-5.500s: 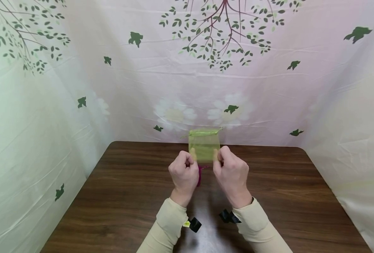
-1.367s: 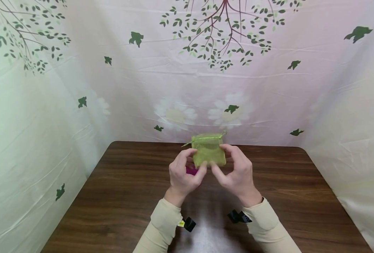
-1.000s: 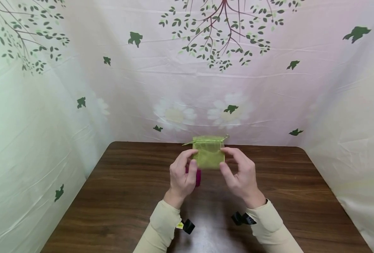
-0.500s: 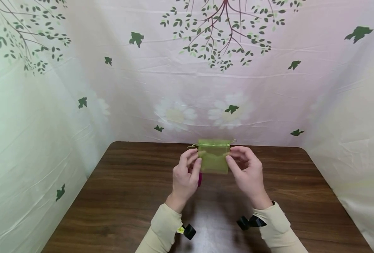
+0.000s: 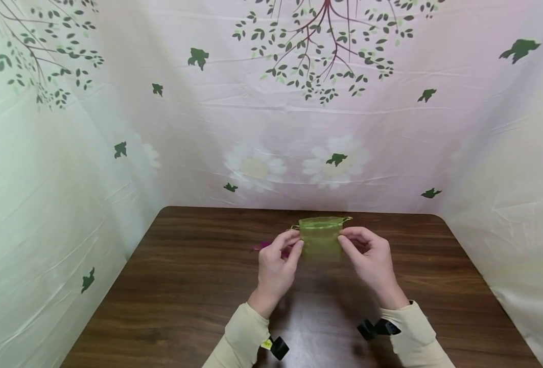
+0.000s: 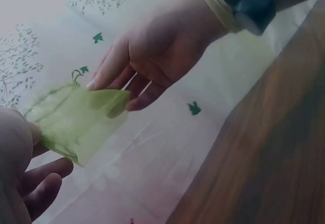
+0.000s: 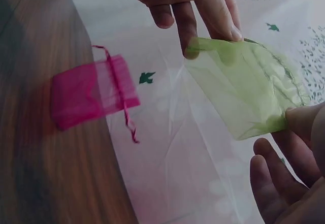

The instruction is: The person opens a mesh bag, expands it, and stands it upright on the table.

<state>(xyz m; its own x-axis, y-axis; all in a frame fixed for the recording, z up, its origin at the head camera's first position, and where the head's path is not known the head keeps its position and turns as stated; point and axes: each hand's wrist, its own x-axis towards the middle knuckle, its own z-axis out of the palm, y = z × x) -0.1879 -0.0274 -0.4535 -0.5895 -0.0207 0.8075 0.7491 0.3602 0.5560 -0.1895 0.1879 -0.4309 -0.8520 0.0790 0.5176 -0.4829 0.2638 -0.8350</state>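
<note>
A sheer lime-green drawstring pouch (image 5: 321,244) hangs upright between both hands, its drawstring edge at the top and a cord loop at each side. My left hand (image 5: 277,268) pinches its left side between thumb and fingers, while my right hand (image 5: 373,263) pinches the right side just below the cord. In the right wrist view the green pouch (image 7: 244,87) looks flat and see-through. A magenta drawstring pouch (image 7: 91,92) lies on the table beyond; from the head view the left hand mostly hides this magenta pouch (image 5: 263,246).
The dark wood table (image 5: 184,286) ends at a back edge just behind the pouches. A pale curtain (image 5: 271,128) printed with leaves, birds and flowers encloses the table at the back and sides. A small black device (image 5: 279,347) is strapped at each wrist.
Both hands have carried the green pouch lower and to the right. Their grip has shifted from its lower part to the sides near the cord. Magenta now shows left of the left hand.
</note>
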